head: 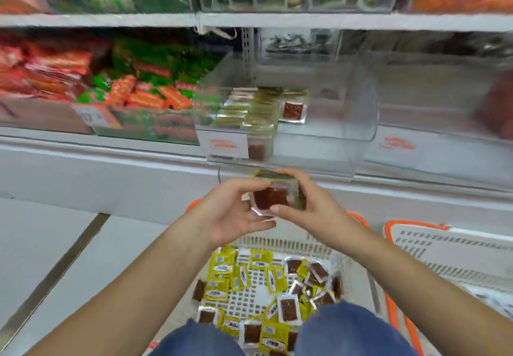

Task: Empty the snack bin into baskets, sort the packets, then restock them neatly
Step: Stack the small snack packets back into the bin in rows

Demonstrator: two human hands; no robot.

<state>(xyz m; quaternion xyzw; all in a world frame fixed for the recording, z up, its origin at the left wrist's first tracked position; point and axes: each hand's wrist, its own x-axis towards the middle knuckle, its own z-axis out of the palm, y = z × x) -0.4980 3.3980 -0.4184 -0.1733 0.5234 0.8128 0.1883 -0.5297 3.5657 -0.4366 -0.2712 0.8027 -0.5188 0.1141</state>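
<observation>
Clear-fronted plastic snack bin (327,122) on the shelf holds rows of yellow-green packets (249,108) at its left, with bare floor to the right. Just below its front edge, the left hand (233,211) and right hand (311,203) together grip a small stack of clear-and-yellow snack packets (270,196). Beneath the arms, a white slotted basket with orange rim (283,244) holds scattered packets, partly hidden by blue-clad knees (347,328). A second basket (444,244) is cut off at right. Shelf goods are blurred.
</observation>
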